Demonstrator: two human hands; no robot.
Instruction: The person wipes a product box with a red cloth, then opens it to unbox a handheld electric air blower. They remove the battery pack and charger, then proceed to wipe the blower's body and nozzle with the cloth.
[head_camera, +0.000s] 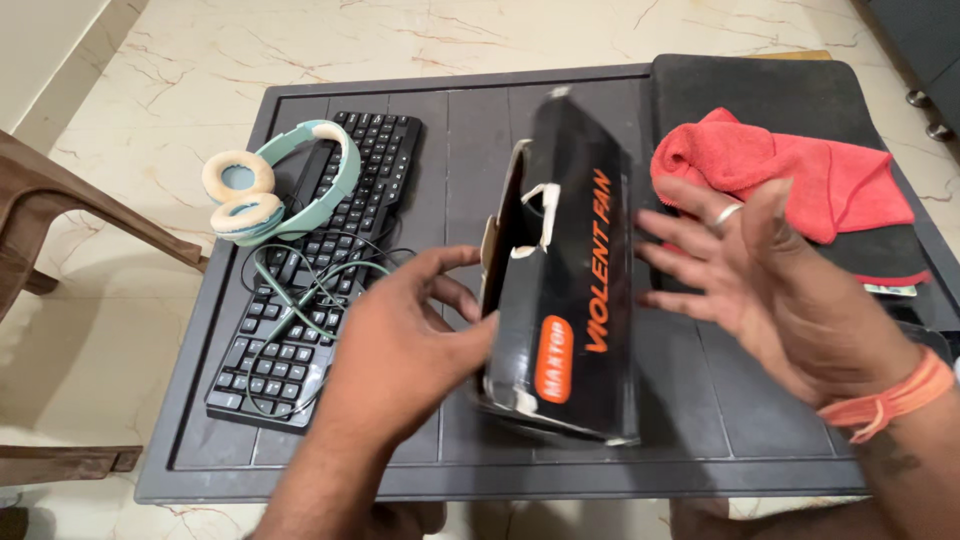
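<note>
Centrally, a long black cardboard box with orange lettering (575, 290) stands tilted on the dark grey slatted plastic table (460, 120), its upper flap torn open. The left hand (405, 345) grasps the box's near left edge, fingers curled around it. The right hand (770, 280), fingers spread and released, hovers just beside the box's right face without clearly touching it. Handling such a box well likely calls for steadying its lower end while the free hand supports the long side. Whatever lies inside the box cannot be told from this view. Left of it, mint-green headphones with cream pads (270, 185) rest on a black keyboard (320, 270); a red cloth (790, 175) lies on a black mat (770, 95).
</note>
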